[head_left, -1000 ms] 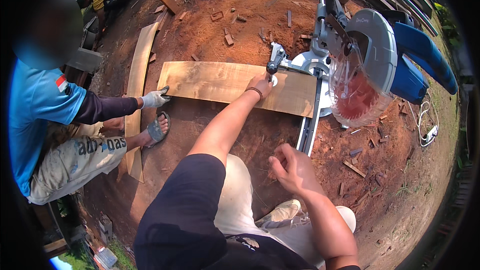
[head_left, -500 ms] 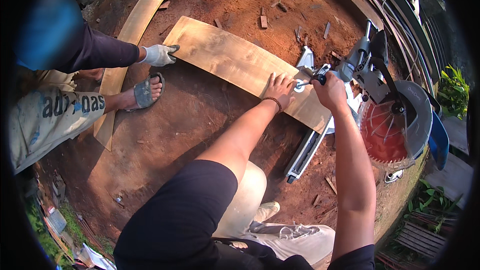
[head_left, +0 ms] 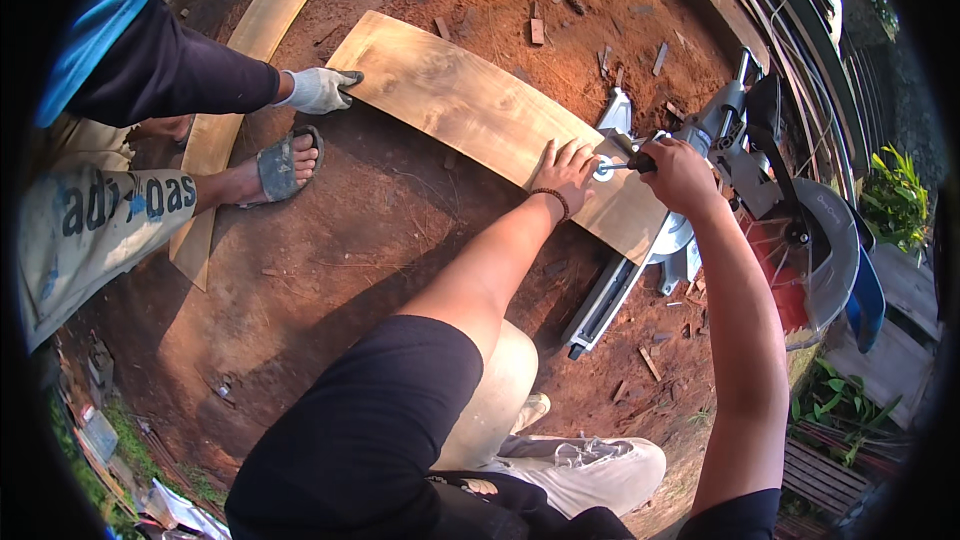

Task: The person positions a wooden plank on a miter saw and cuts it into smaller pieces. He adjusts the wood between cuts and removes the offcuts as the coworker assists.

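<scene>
A wide wooden board [head_left: 440, 100] lies diagonally across the miter saw [head_left: 808, 260]. My left hand [head_left: 565, 175] rests on the board near its right end, fingers spread, just left of the white round pad of the hold-down clamp. My right hand [head_left: 675, 172] grips the dark clamp handle [head_left: 646, 159] beside it. The saw's blade guard and blue body sit to the right of my forearm. A co-worker's gloved hand [head_left: 318, 90] holds the board's far left end.
A long narrow plank [head_left: 258, 35] lies left beside the co-worker's sandalled foot [head_left: 288, 170]. Offcuts are scattered on the red ground [head_left: 330, 240]. The saw's rail [head_left: 605, 305] reaches toward me. Long stock lies stacked at upper right; plants [head_left: 885, 190] and sheets border the right side.
My right hand has risen from near my lap onto the clamp handle. My left hand has moved off the clamp to lie flat on the board. The view has tilted downward.
</scene>
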The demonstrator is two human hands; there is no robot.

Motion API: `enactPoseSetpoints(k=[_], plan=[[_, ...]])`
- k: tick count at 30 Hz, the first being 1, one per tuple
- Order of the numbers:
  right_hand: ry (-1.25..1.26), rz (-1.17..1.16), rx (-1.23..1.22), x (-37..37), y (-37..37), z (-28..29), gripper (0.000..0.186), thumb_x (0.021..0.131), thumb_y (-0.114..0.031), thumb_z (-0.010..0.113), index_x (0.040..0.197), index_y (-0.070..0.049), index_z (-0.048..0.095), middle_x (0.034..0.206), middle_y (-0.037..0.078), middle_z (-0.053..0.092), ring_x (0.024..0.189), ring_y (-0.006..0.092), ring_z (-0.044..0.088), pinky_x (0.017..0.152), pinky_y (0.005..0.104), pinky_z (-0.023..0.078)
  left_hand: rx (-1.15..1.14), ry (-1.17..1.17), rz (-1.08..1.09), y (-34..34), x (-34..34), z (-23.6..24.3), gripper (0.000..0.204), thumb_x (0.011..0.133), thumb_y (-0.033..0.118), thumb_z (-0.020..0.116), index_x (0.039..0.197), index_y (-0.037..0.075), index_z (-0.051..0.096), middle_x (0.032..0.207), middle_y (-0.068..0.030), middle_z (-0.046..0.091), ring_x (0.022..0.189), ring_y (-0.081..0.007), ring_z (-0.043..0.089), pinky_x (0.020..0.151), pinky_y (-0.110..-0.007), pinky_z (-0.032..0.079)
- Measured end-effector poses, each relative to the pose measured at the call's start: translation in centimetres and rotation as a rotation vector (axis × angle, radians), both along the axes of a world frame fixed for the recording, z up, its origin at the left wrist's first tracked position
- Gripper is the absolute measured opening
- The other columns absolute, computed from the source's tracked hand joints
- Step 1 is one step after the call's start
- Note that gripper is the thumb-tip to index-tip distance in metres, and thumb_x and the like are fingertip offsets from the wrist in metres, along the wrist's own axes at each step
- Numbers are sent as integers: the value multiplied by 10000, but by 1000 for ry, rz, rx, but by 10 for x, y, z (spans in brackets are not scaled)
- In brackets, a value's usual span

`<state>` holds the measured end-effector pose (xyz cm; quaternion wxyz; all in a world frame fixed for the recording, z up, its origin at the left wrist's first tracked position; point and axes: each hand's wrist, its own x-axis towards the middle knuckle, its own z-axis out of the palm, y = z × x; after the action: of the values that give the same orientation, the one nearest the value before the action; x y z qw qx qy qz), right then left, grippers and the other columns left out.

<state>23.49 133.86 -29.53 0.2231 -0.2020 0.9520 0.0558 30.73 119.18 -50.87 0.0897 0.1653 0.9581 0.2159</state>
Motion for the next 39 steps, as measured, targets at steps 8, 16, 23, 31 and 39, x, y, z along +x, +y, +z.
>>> enactPoseSetpoints(k=[8,16,23,31,39], plan=[[37,212,143,-1,-1,-5,528,912,-238,783,1415,-138,658,1251,193,714,1180,400,704,984,498,569,7,-14,36,3,-3,-1,796,1023,505,653,1680,175,348,1723,-37,321,1649,-259,174,1328,-615,103],[8,-257,120,1,-3,-17,351,909,-228,763,1231,-94,722,1205,188,716,1189,385,697,990,467,565,6,-63,61,11,-6,2,836,994,472,702,1680,149,350,1728,-42,316,1652,-259,168,1303,-677,125],[134,-14,-73,19,13,-8,497,901,-226,748,1376,-118,653,1201,198,731,1127,418,712,946,495,569,534,31,232,-26,27,8,340,901,217,770,1205,83,695,1264,-149,687,1231,-329,632,1089,-453,480],[108,-156,-210,17,4,-30,406,923,-107,670,1329,-91,675,1146,262,738,1113,442,708,966,500,558,1450,-1028,988,-105,85,-28,632,994,467,777,1396,42,537,1404,-150,614,1242,-272,645,1013,-467,554],[155,-276,-491,24,7,-31,348,896,-47,742,1242,-85,739,1084,232,777,1027,417,753,899,461,580,1582,-863,1111,-85,50,-42,344,1055,168,713,1264,-12,508,1294,-162,623,1125,-299,695,827,-392,681]])
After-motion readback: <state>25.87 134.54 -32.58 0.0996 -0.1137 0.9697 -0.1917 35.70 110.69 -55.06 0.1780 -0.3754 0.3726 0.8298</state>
